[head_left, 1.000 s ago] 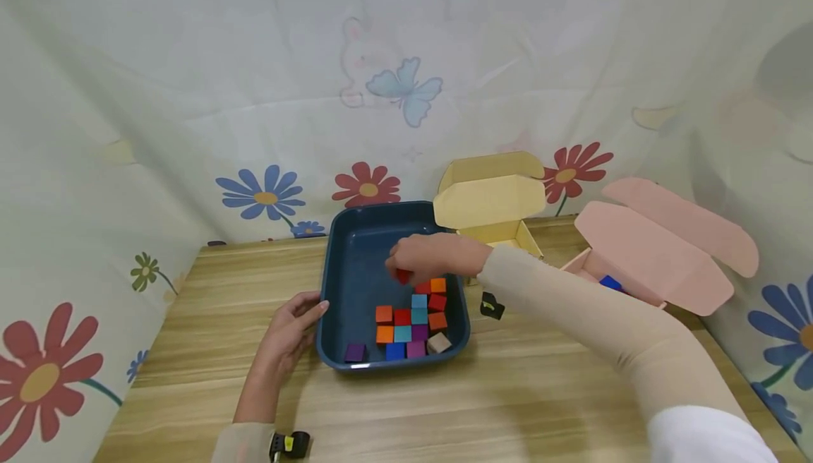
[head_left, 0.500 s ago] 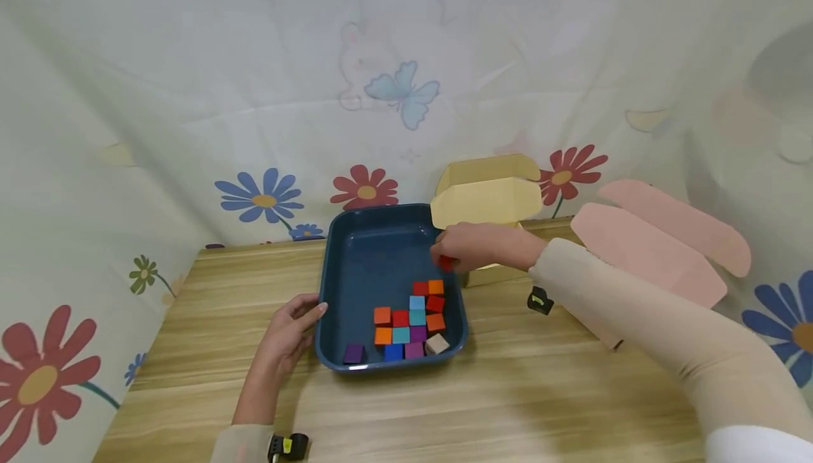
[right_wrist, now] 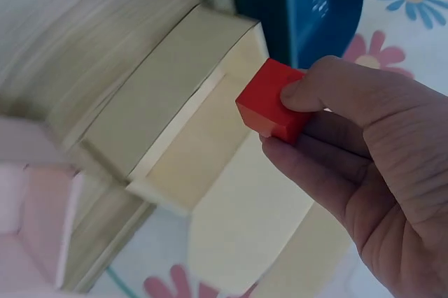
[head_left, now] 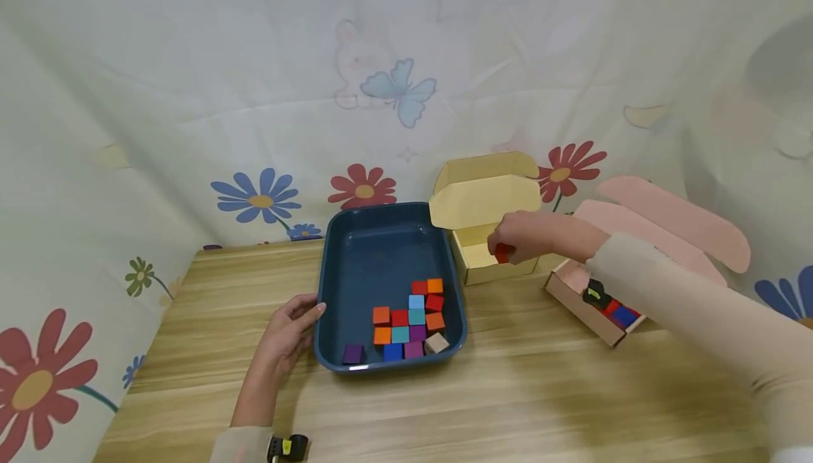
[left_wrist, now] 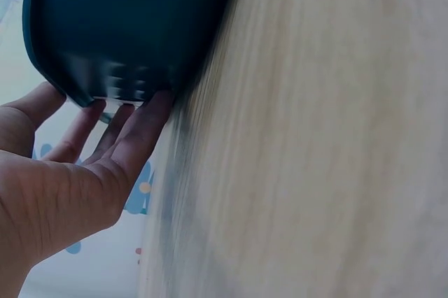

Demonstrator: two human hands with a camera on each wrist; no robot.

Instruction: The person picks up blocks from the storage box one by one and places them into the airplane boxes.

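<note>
My right hand pinches a red cube between thumb and fingers. In the head view it hangs over the open yellow box, and in the right wrist view the box's hollow lies beyond the cube. My left hand holds the near left side of a dark blue tray. Its thumb is at the rim and its fingers lie against the outer wall. Toward the tray's near right sit several coloured cubes in red, orange, light blue, blue and purple, with one plain wooden cube.
An open pink box stands to the right, partly under the right forearm, with blue and red cubes showing inside. Both boxes' lids stand raised at the back. A flower-printed cloth hangs behind the wooden table.
My right hand has carried the red cube rightward from above the tray to over the yellow box. The left hand stays at the tray's side.
</note>
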